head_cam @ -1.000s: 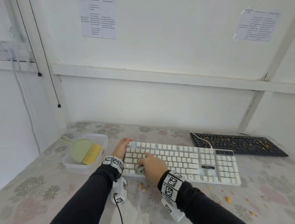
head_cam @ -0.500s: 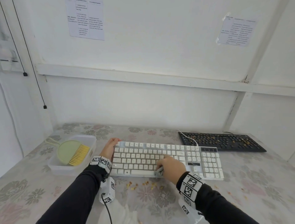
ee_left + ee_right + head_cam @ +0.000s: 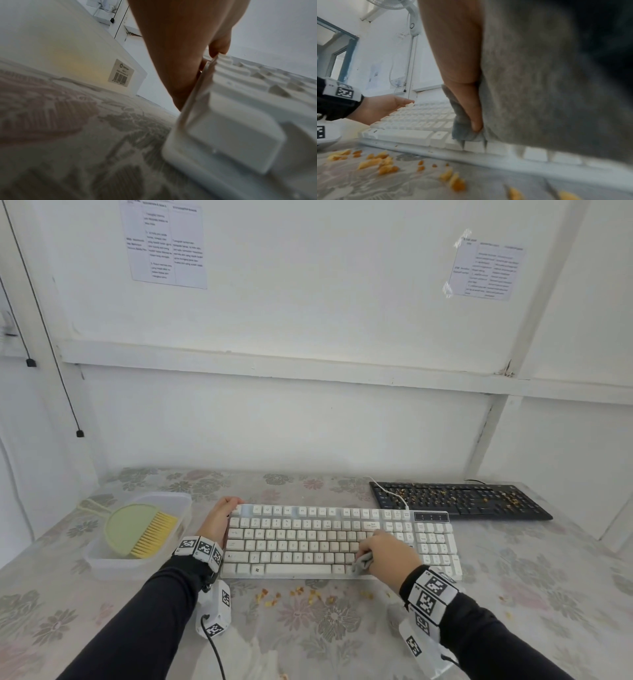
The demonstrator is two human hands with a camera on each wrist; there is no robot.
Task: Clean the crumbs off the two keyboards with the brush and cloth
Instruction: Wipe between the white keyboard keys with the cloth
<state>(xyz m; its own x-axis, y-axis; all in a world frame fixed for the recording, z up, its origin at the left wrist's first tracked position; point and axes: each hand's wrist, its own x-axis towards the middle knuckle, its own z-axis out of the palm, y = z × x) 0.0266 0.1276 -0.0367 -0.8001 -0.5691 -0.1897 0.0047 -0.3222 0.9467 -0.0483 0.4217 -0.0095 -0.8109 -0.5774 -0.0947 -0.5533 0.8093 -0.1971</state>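
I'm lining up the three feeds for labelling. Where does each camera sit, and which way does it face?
Head: worn on the head, facing forward and down at the white keyboard, black keyboard and brush; both forearms show.
Left wrist: low by the table, facing along the left hand holding the white keyboard's end.
Right wrist: under the right hand, facing left past the cloth and crumbs.
Shared: all show the white keyboard; head and right wrist show the left hand.
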